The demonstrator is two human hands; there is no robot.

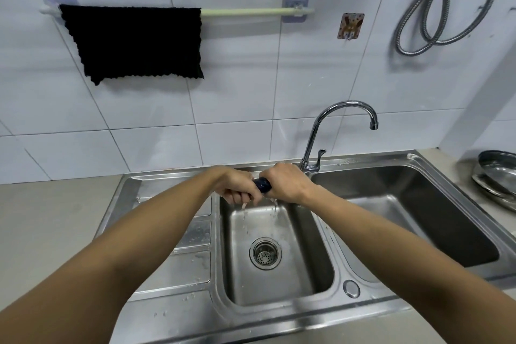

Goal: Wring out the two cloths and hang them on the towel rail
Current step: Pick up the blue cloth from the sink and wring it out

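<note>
A black cloth (134,42) hangs spread over the left part of the white towel rail (251,11) on the tiled wall. Over the small middle basin (279,285) of the steel sink, my left hand (237,186) and my right hand (287,183) are both closed on a dark blue cloth (263,185), twisted into a tight roll between them. Only a short piece of it shows between the fists. Water drips from it into the basin.
A chrome tap (335,120) rises just behind my right hand, its spout out to the right. A larger basin (418,204) lies to the right, steel dishes (497,176) at the far right. A metal hose (435,8) hangs on the wall. A drainboard (173,232) lies to the left.
</note>
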